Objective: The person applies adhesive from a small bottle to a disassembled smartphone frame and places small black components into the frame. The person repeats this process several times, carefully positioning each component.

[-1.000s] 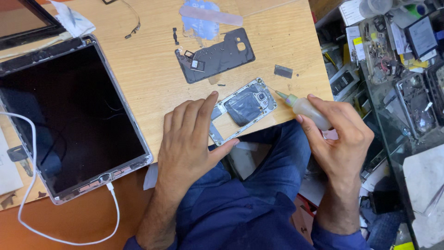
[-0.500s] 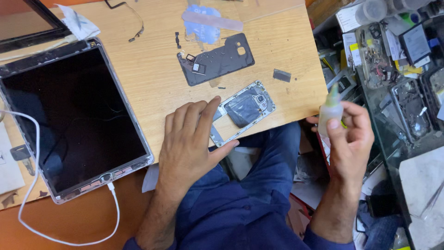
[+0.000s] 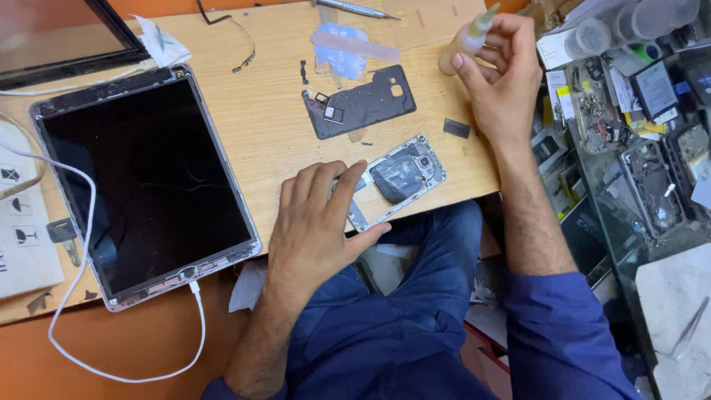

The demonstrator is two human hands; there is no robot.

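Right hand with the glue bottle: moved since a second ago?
Yes. The right hand carried the small bottle away from the opened phone, off past the desk edge, then up beside the dark back cover.

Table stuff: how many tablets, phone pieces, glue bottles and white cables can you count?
Tablets: 1
Phone pieces: 2, the open phone under the left hand and the black cover
Glue bottles: 1, in the right hand
White cables: 1
Total: 5
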